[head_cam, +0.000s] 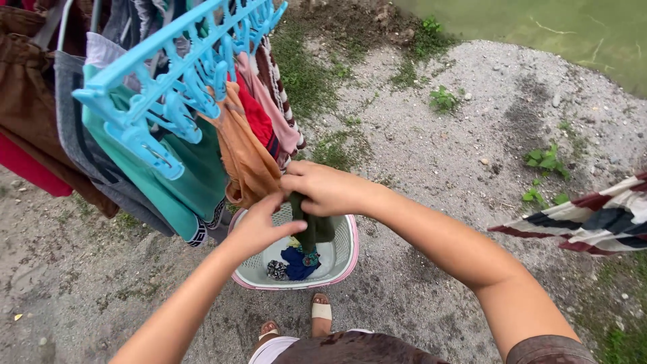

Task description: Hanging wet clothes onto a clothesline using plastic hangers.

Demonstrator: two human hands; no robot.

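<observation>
Both hands grip a dark green sock (pixel 311 226) above the white basket (pixel 340 259): right hand (pixel 323 189) pinching its top, left hand (pixel 259 226) beside it. Pegging onto the blue clip hanger (pixel 182 74) likely follows.

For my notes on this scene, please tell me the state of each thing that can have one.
Dark green sock: hanging down, held by both hands.
Left hand: closed on the sock.
Right hand: closed on the sock's top.
Laundry basket: upright on the ground, nearly empty, a few small items inside.
Blue clip hanger: hanging, loaded with clothes.
Orange garment: clipped, hanging.
</observation>
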